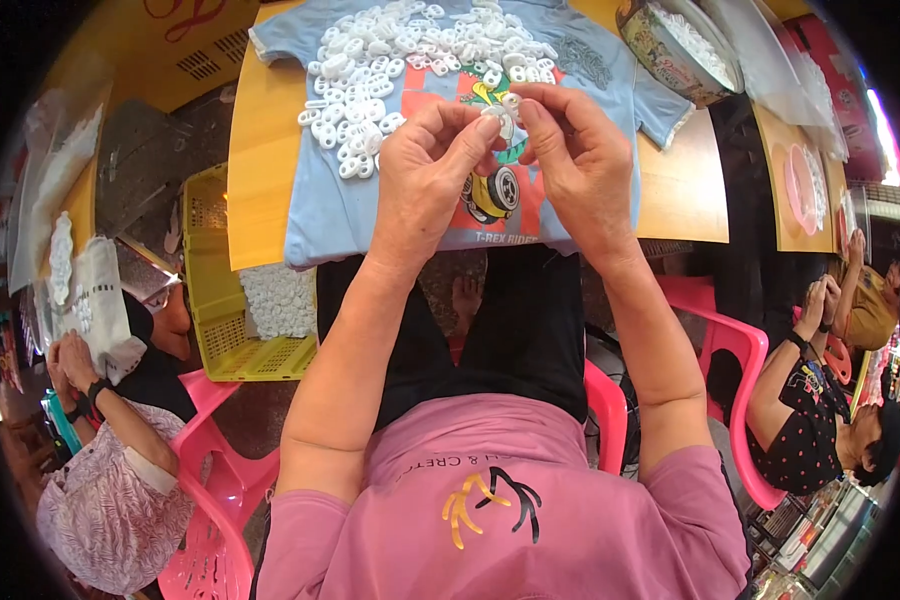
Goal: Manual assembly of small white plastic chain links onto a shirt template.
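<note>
My left hand (425, 165) and my right hand (578, 155) meet above a light blue printed T-shirt (332, 215) spread on the table. The right thumb and fingertips pinch a small white oval plastic piece (512, 103). Thumb and forefinger of my left hand are pressed together close beside it, partly round a small pale piece (494, 108) that I cannot make out well. Beyond my hands, a heap of white oval plastic pieces with holes (370, 75) covers the far part of the shirt. A small group of grey pieces (582, 62) lies at the shirt's far right.
A round tin (660, 75) with white contents stands at the far right of the wooden table (685, 190). Left of my legs is a yellow crate (207, 290) beside a mass of white pieces (282, 300). Other people sit on both sides, near pink chairs (215, 500).
</note>
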Available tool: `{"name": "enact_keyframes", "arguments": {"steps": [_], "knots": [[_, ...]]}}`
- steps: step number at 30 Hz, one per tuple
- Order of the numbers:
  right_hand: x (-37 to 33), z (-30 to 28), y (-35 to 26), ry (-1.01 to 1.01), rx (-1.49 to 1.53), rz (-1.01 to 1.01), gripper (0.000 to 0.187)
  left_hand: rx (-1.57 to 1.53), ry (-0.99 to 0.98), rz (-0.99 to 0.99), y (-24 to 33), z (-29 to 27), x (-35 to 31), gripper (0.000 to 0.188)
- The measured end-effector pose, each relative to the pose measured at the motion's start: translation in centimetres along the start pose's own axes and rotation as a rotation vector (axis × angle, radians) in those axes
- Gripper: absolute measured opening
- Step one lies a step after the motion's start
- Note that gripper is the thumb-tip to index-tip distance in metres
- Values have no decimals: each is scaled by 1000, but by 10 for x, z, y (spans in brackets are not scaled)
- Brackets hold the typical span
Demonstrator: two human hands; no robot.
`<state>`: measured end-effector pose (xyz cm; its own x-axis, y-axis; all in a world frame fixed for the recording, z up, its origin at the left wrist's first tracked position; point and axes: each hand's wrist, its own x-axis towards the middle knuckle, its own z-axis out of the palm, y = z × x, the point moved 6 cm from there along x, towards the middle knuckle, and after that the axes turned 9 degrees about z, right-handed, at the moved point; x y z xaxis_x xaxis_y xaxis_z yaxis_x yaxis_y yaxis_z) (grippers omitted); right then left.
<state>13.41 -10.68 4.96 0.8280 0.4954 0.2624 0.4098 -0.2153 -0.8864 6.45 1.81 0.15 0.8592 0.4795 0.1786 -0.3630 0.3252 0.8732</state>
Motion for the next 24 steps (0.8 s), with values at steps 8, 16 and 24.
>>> {"name": "enact_keyframes", "arguments": {"steps": [8,16,24], "knots": [[-1,7,-12,19,-143,-165,17,-11,22,12,1,-2,-1,14],[-2,12,-5,4,-73,-108,16,43,19,24,-1,-5,-2,13],[-2,14,0,12,113,-22,15,-23,16,13,1,-4,-2,11]]}}
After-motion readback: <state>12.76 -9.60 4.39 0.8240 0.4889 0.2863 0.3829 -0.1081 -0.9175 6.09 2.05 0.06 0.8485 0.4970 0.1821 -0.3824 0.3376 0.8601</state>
